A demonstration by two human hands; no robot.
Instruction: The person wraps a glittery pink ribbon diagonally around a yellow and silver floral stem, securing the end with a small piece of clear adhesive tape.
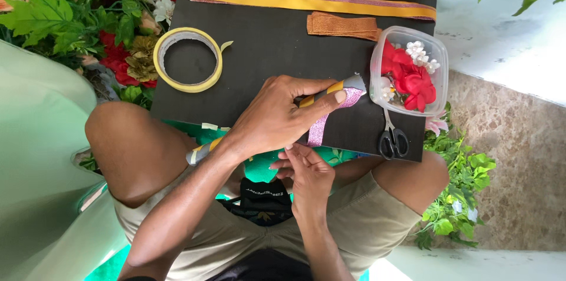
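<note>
My left hand [277, 113] grips a grey stick [352, 83] wound with yellow ribbon, holding it slantwise over the near edge of a black board [265, 45] that rests on my knees. A strip of pink glitter ribbon [321, 125] hangs from the stick's far end down toward me. My right hand [306, 172] sits just below the board's edge and pinches the lower end of that pink ribbon between its fingertips. The stick's near end [197, 154] pokes out by my left knee.
A roll of yellow tape [188, 60] lies at the board's left. Yellow and pink ribbon strips [306, 1] and brown ribbon pieces [345, 25] lie at the back. A clear tub of red and white fabric flowers [410, 69] and black scissors [392, 139] are at right. Artificial flowers surround the board.
</note>
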